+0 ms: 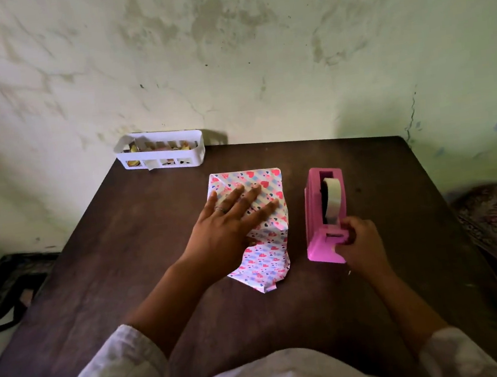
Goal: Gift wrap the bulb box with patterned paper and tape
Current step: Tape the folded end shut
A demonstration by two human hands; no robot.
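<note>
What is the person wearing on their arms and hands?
Both arms have loose white fabric sleeves pushed up, leaving the forearms bare. The left hand wears a thin silver ring on one of its fingers. The right hand shows no ring or glove.

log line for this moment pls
left hand flat on wrapped box | right hand pinching at cutter end of pink tape dispenser | near paper end unfolded
</note>
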